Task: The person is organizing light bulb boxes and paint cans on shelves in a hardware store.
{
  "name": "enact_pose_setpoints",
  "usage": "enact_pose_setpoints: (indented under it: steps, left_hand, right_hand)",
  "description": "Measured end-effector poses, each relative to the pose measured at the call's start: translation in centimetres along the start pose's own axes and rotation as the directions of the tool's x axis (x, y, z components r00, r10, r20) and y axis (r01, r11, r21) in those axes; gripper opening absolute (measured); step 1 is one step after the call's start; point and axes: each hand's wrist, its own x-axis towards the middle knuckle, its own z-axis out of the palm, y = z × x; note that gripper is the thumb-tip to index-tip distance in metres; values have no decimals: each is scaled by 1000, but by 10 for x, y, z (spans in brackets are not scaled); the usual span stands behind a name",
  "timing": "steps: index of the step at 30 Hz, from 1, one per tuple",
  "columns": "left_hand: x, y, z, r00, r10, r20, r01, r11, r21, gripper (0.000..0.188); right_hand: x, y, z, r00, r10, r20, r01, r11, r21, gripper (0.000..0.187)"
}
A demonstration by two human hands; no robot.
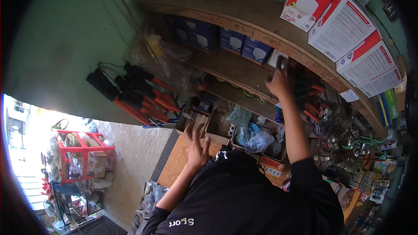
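My right hand (pixel 280 80) is raised to the middle wooden shelf, its fingers stretched up in front of a white box (pixel 274 57). Whether the fingertips touch that box I cannot tell. Blue bulb boxes (pixel 256 51) stand on the same shelf just left of it. Lower and to the left, my left hand (pixel 197 149) hangs with spread fingers and nothing in it. Beneath it is a wood-patterned tiled surface (pixel 173 169), and close by are cardboard boxes (pixel 217 124) on the right.
Red and white bulb boxes (pixel 309 2) line the upper shelf. Orange-handled tools (pixel 143 100) hang on the green wall at left. Bagged goods (pixel 260 141) fill open boxes below. Metal clamps (pixel 348 148) crowd the right side. A red rack (pixel 85 159) stands near the bright opening.
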Motion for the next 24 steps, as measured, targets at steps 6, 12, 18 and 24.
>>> enact_pose_setpoints:
  steps: [6, 12, 18, 24]
  left_hand:
    - [-46, -63, -19, 982, -181, -62, 184, 982, 49, 43]
    - [-12, -55, -5, 998, -71, -2, 71, 995, 69, 44]
    - [24, -24, 20, 995, 66, 79, -73, 993, 91, 45]
    - [59, 4, 57, 959, 184, 215, -191, 982, 9, 50]
  right_hand:
    - [-15, -7, -7, 991, 41, -126, -42, 999, -3, 113]
    - [-5, 2, 34, 985, 8, -172, -38, 985, -170, 101]
    - [-8, 5, 42, 955, -10, -297, -29, 991, -127, 79]
    - [-43, -4, 34, 953, 36, -300, -3, 994, 110, 70]
